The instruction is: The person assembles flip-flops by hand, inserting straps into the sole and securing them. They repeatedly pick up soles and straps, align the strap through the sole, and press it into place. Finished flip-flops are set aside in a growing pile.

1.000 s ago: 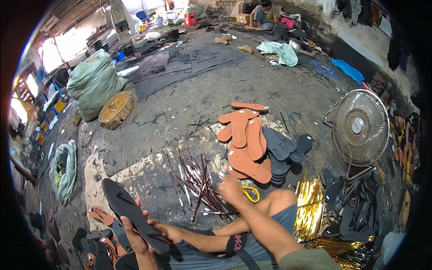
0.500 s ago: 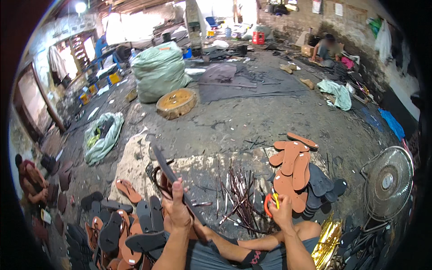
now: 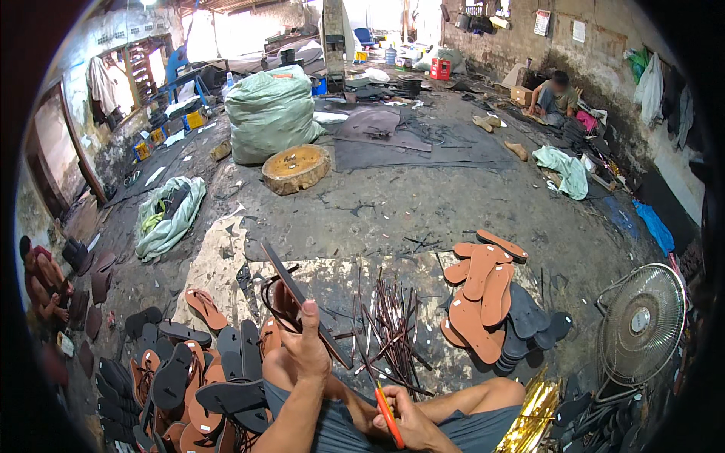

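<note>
Raised in front of my left knee, a dark-soled sandal (image 3: 279, 264) with thin brown straps is gripped along its edge by my left hand (image 3: 308, 343). The thumb points up, and the sole is seen almost edge-on. Low in front of my lap, my right hand (image 3: 408, 423) is closed around a hand tool (image 3: 389, 417) with a red-orange handle and a long, thin dark end pointing up. Its exact kind is unclear. Just beyond that tip lies a loose heap of dark brown strips (image 3: 393, 325). Fingers of both hands are partly hidden.
Brown and black sandals (image 3: 204, 385) crowd my left side. Brown footwear soles (image 3: 483, 294) and black soles (image 3: 529, 317) are stacked at right, near a standing fan (image 3: 642, 325) and gold foil strips (image 3: 532, 415). A big sack (image 3: 272, 113) and wooden block (image 3: 296, 167) stand beyond. Other people sit left and far right.
My right hand has come down and left, from beside the brown soles to my lap, with the tool now pointing upward. My left hand still holds the sandal, shifted slightly right.
</note>
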A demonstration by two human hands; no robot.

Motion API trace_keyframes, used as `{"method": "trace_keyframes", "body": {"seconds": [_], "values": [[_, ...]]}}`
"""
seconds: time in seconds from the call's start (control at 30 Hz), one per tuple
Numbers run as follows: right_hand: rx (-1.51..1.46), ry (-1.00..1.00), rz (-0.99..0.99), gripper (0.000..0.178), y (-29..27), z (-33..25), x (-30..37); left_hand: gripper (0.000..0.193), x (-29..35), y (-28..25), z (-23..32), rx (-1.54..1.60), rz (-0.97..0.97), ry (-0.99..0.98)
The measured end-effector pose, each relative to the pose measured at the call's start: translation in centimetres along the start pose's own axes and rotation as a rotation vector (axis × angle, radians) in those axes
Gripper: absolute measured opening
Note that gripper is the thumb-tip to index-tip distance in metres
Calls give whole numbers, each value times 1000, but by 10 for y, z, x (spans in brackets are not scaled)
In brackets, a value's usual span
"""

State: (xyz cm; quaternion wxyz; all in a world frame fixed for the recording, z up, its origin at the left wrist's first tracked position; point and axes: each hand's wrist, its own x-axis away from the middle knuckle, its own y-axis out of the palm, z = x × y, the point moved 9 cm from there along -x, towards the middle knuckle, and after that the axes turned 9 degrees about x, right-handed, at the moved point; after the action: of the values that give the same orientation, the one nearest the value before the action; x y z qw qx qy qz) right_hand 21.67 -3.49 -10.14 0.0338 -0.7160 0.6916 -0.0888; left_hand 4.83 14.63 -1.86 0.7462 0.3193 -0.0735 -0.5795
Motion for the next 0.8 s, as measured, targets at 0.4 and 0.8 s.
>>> {"method": "trace_keyframes", "body": {"seconds": [0.4,0.8], "values": [[311,-11,83,53,-43,34,-39,81,-43,-82,59,-483,202,6],[1475,427,313,53,-256,175,-85,69,-22,-203,181,-1125,0,98]]}}
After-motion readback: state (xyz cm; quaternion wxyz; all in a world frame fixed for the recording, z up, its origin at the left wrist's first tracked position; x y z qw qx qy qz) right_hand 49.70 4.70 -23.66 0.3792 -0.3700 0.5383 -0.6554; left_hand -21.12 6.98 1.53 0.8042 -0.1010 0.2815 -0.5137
